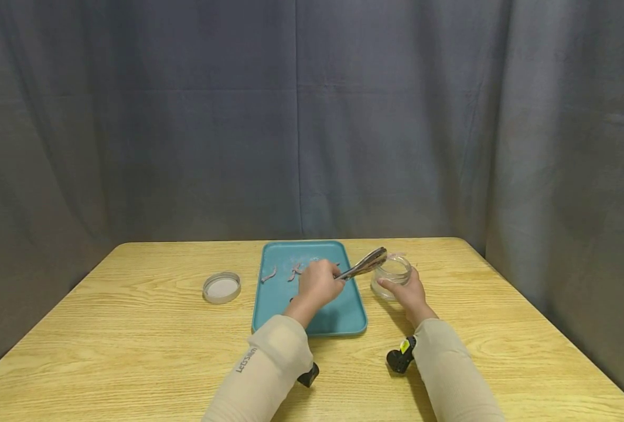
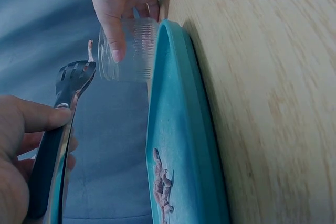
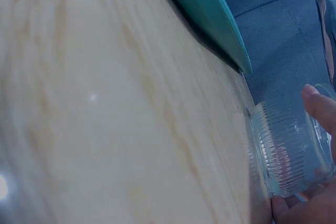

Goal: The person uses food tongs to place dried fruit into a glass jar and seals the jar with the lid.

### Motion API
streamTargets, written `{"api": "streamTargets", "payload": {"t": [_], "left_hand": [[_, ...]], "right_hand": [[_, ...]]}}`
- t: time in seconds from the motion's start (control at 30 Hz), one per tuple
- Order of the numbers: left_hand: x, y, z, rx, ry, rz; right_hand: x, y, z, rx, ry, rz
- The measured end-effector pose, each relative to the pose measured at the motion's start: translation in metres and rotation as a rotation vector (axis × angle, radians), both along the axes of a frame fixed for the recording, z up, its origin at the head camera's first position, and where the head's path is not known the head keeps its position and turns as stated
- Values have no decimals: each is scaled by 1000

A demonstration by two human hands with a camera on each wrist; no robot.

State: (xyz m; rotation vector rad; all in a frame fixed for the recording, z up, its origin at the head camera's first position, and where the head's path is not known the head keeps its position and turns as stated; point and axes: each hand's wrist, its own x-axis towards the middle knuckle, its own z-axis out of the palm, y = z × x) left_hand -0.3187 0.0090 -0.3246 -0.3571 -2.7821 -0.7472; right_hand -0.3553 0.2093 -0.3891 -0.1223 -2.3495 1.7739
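Just right of the tray (image 1: 343,319), the jar (image 1: 392,275) is gripped by the right hand (image 1: 409,293); tongs (image 1: 364,265), clasped in the left hand (image 1: 318,284), are angled toward its mouth.

The bench (image 1: 132,328) is viewed from above and behind by the head camera, facing forward and down, fairly far back. The wrist views are taken close, low along the bench (both rolled sideways). The tray (image 1: 312,316) edge and the jar (image 1: 392,274) are shared by all three views.
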Motion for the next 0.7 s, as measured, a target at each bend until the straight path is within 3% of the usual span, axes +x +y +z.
{"api": "streamTargets", "payload": {"t": [0.7], "left_hand": [[2, 2, -1, -20, -35, 24]], "right_hand": [[-1, 0, -1, 25, 21, -23]]}}
